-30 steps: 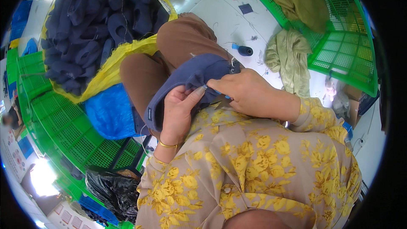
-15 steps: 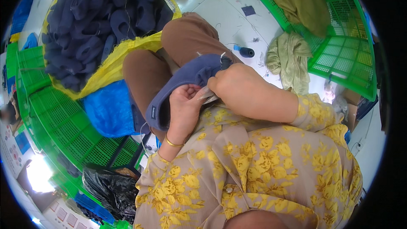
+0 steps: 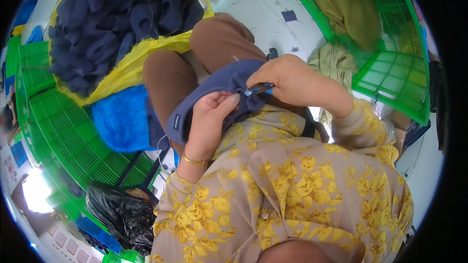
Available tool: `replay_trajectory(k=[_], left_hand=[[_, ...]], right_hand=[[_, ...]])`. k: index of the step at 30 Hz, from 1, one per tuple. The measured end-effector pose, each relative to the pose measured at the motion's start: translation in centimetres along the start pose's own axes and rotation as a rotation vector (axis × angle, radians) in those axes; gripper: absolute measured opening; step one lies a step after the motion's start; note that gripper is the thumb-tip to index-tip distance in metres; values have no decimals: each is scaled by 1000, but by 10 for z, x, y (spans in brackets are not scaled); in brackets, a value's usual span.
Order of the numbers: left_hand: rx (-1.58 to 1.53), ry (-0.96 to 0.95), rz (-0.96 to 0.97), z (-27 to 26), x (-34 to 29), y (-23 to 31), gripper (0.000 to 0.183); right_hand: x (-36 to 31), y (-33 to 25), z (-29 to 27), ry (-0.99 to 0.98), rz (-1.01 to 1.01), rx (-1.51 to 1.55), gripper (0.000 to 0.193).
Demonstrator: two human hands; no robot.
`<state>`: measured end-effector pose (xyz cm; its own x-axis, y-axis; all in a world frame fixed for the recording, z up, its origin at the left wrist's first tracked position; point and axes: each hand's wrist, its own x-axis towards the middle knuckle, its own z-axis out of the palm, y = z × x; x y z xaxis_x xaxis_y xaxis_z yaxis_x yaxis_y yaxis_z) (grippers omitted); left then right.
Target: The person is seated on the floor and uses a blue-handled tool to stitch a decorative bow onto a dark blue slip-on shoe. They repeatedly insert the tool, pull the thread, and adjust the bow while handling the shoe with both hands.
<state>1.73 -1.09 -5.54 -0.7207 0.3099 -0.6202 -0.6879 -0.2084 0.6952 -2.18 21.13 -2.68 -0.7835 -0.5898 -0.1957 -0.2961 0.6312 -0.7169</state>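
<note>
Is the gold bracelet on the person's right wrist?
No, the gold bracelet circles the wrist of the left hand, which holds the dark blue cloth.

Looks pretty bright. Blows out at the glaring white patch [image 3: 38, 195] lower left, bounces off the glossy white tiled floor [image 3: 261, 9], glints on the crinkled black plastic bag [image 3: 124, 218]. Bends the green perforated plastic crate [image 3: 68, 126] at left hard, goes mushy near the rim.
</note>
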Motion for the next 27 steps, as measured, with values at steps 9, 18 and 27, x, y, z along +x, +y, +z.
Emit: replay_trajectory(k=[9,18,27], left_hand=[[-22,-71,6,-2,2,-2,12],[-169,-156,-38,-5,7,-7,12],[-181,-99,-7,-4,8,-13,12]], right_hand=[[6,11,-5,-50,-20,275,35],[12,16,2,-67,-50,321,31],[8,-23,19,110,130,-173,29]])
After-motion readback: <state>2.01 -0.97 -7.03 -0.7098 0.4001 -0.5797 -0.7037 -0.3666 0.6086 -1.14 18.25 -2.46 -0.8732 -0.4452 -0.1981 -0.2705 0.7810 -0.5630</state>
